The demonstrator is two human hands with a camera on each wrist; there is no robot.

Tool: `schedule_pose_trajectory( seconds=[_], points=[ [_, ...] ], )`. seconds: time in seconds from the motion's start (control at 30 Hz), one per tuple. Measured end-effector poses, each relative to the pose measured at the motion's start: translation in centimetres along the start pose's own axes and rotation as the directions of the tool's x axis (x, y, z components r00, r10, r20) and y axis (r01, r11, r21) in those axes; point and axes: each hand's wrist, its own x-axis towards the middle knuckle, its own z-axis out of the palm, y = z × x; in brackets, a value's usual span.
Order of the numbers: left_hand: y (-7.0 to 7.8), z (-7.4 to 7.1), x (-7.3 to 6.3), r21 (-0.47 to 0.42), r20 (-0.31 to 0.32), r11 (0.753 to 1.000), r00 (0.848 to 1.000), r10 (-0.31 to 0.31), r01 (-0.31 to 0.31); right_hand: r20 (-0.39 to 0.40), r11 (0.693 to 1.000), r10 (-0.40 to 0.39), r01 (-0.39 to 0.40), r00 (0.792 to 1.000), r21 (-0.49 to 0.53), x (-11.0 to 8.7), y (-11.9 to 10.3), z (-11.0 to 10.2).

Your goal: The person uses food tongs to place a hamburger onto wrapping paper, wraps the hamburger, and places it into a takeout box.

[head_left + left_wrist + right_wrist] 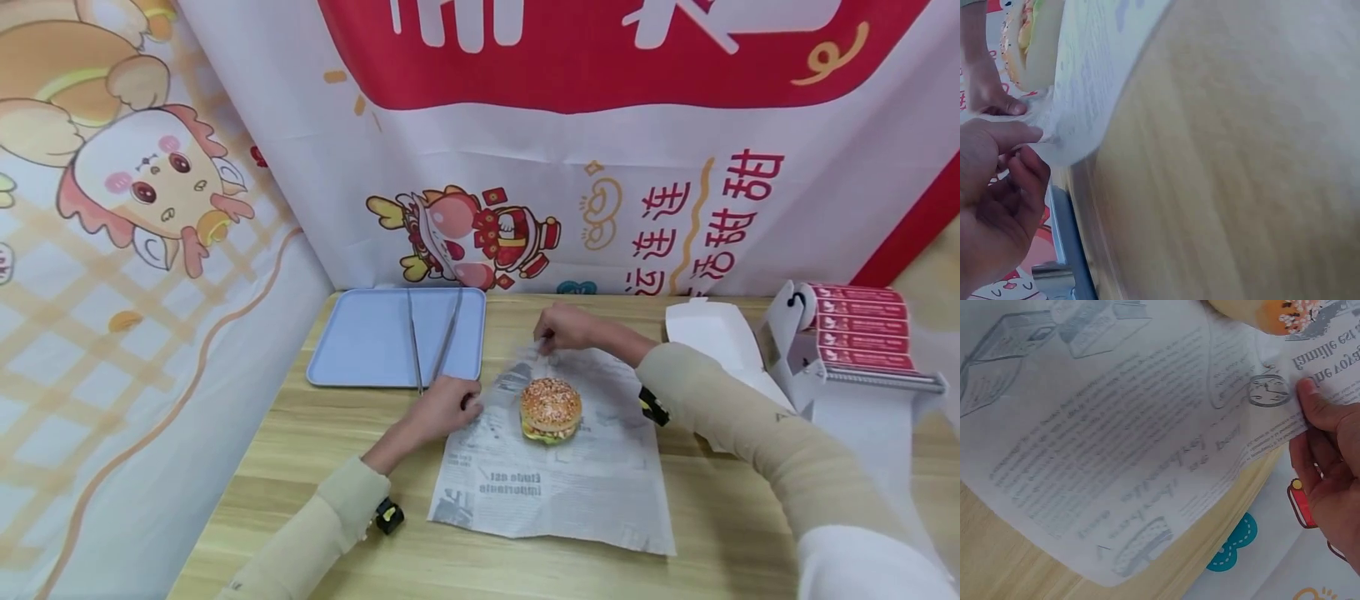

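Note:
A sesame-bun burger point(551, 407) with lettuce at its lower edge sits on a sheet of newsprint-patterned wrapping paper point(600, 492). At the paper's far edge my right hand point(564, 327) pinches it between thumb and fingers; the right wrist view shows this right hand point(1332, 444) on the paper's border. My left hand point(447, 405) is at the left edge, and in the left wrist view the left hand point(1000, 187) pinches the paper's corner point(1072, 134) between thumb and fingertips. Part of the burger point(1032, 47) shows above it there.
A light blue tray point(360, 337) with metal tongs point(415, 342) lies at the back left. To the right are an open white box point(708, 329) and a dispenser with a red printed roll point(862, 321). A printed banner point(577, 192) hangs behind the table.

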Motion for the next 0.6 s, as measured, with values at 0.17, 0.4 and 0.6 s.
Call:
schedule_pose_trajectory(
  seconds=[0.17,0.4,0.6],
  points=[
    [-0.2,-0.2,-0.3,0.040,-0.005,0.996,0.997,0.076,-0.076,-0.042,1.000,-0.011,0.011,0.999,-0.001,-0.5,-0.1,0.1],
    [0.7,-0.3,-0.7,0.219,0.040,0.966,0.990,0.133,-0.139,-0.114,0.995,-0.045,0.035,0.992,-0.089,-1.8,-0.8,0.8],
    [1.2,0.1,-0.7,0.275,0.012,0.955,0.994,0.110,-0.109,-0.134,0.966,-0.136,0.101,0.982,-0.237,-2.3,-1.6,1.6]
  ],
)
